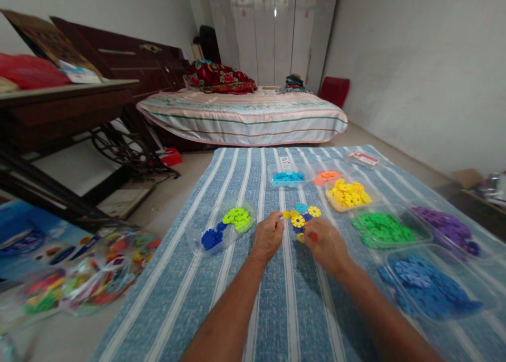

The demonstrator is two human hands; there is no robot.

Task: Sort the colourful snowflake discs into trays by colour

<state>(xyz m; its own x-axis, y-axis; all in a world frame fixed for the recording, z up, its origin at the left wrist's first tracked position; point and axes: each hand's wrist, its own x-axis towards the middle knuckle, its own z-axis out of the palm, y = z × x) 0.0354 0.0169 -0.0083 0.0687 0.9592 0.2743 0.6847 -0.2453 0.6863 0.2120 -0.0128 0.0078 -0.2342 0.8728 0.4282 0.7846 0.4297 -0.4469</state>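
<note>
A small cluster of joined snowflake discs (298,221), in yellow, light blue and dark blue, is between my two hands above the striped cloth. My left hand (269,236) pinches at its left edge, beside a yellow disc (286,214). My right hand (326,246) is closed at the cluster's lower right side. A bit of an orange disc (313,236) shows at its fingers; the fingertips are partly hidden. To the left, a clear tray (193,244) holds dark blue discs (212,238) and lime green discs (238,218).
Clear boxes of light blue (288,177), orange (327,176), yellow (350,194), green (385,227), purple (445,226) and blue discs (430,283) stand on the striped cloth (221,293). Plastic bags of coloured pieces (106,277) lie on the floor at left. A bed (245,117) stands beyond.
</note>
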